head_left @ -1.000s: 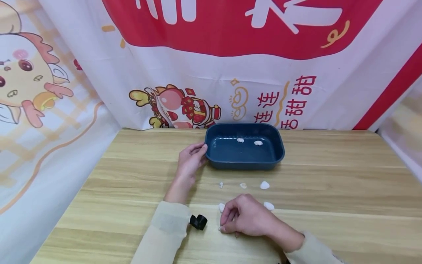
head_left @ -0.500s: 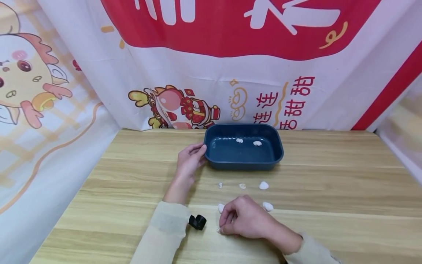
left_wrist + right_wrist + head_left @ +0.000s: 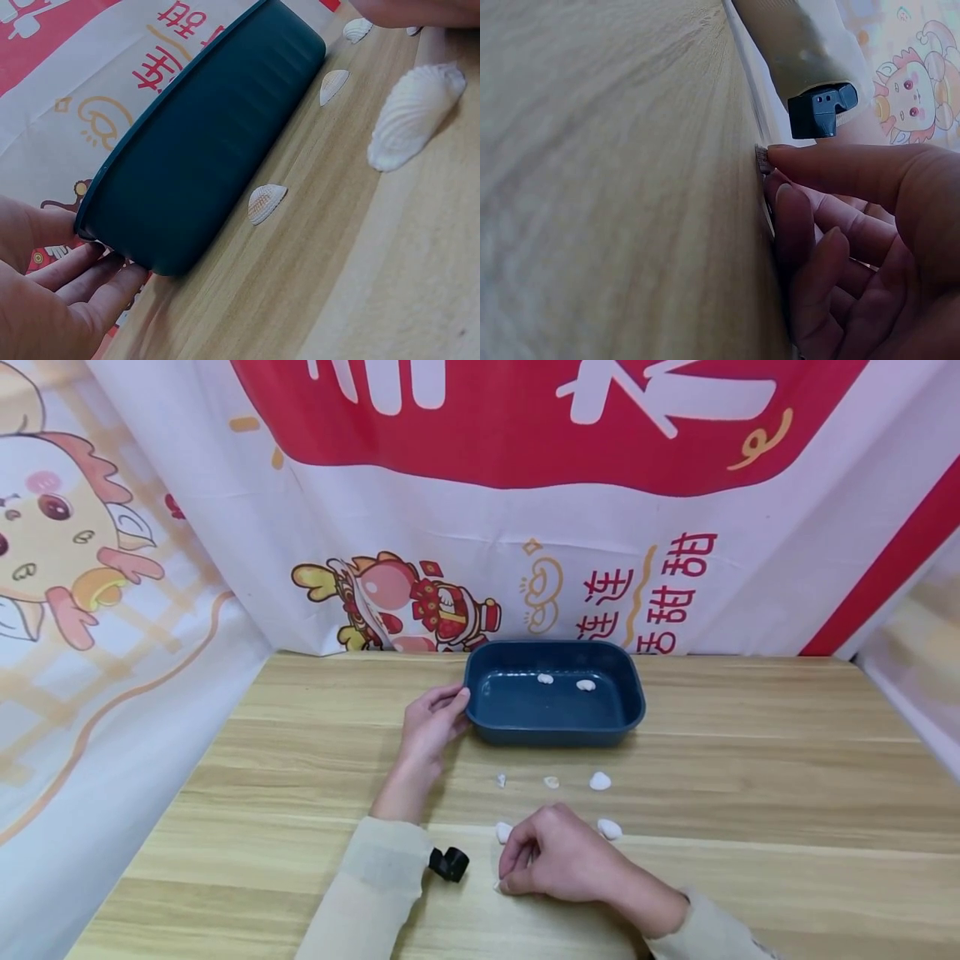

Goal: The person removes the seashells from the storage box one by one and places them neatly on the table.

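A dark blue rectangular basin [image 3: 555, 737] stands at the back of the table, with two white shells [image 3: 586, 685] inside. My left hand [image 3: 427, 727] grips its left end; in the left wrist view the thumb is at the rim and the fingers lie against the outer wall below. Near the front, my right hand [image 3: 558, 856] pinches a small ribbed seashell [image 3: 763, 159] between thumb and fingers, right at the tabletop. Just beyond that hand lie a white seashell [image 3: 503, 832] and another seashell [image 3: 609, 829].
Between basin and right hand, a row holds a small shell [image 3: 501, 781], a brownish shell [image 3: 551, 782] and a larger white shell [image 3: 600, 781]. A black wrist camera [image 3: 450, 864] sticks out from the left sleeve. A printed cloth [image 3: 420, 510] hangs behind the wooden table [image 3: 750, 760].
My right hand's fingertips have closed in slightly on the small seashell at the tabletop. The left hand and the basin stay in place.
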The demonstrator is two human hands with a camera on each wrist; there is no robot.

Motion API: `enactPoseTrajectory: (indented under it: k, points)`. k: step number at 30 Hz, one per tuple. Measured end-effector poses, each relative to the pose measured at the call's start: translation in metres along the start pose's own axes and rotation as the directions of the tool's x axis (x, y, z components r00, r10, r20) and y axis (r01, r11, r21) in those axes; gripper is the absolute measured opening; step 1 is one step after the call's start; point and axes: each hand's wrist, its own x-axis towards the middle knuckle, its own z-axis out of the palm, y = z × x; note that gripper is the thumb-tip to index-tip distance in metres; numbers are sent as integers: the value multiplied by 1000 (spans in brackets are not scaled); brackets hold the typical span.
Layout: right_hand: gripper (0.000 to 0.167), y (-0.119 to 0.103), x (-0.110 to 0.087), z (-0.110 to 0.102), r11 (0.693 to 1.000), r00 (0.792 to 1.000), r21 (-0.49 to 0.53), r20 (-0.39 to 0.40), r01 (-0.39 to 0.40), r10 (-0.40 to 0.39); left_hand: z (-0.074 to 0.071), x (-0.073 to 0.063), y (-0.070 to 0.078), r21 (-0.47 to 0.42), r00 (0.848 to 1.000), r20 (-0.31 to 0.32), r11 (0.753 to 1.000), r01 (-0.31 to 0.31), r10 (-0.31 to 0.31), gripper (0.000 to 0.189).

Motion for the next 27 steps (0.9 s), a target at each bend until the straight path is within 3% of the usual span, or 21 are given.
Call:
enactPoseTrajectory:
  k: [16, 20, 27]
  points:
    - [17, -1, -2, -6, 1000, 999, 27, 32, -1, 1, 0, -3, 2, 15, 1000, -3, 1000, 1, -1, 33]
    - [13, -6, -3, -26, 997, 999, 61, 33, -38, 36, 0, -2, 2, 19, 1000, 2, 1000, -1, 1, 33]
    - [12, -12, -13, -78, 992, 987, 62, -111, -111, 118, 0, -1, 1, 6, 1000, 3, 1000, -7, 7, 34]
